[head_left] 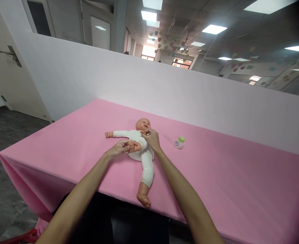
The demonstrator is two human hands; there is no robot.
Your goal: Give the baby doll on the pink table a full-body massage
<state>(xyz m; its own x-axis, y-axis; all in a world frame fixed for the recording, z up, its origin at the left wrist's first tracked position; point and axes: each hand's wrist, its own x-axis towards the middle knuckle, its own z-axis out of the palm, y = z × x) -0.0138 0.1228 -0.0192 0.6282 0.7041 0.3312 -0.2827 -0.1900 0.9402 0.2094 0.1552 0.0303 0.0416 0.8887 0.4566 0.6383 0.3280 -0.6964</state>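
Note:
A baby doll (147,166) with a white cloth body lies on its back, head away from me. One leg stretches toward the table's front edge, while the other is bent up over the belly. My left hand (120,148) is closed around the foot of the bent leg. Just below the doll's chin, my right hand (152,139) is closed on the doll, fingers pinched by its neck; it may be gripping the doll's hand there, partly hidden. The doll's other arm reaches out to the left. To the right stands a small baby bottle (179,143) with a green cap.
A pink cloth (215,183) covers the table and hangs over its left side. Behind it runs a white partition wall (164,88). A door (12,67) is at the left. Something red (24,236) shows at the lower left, near the floor.

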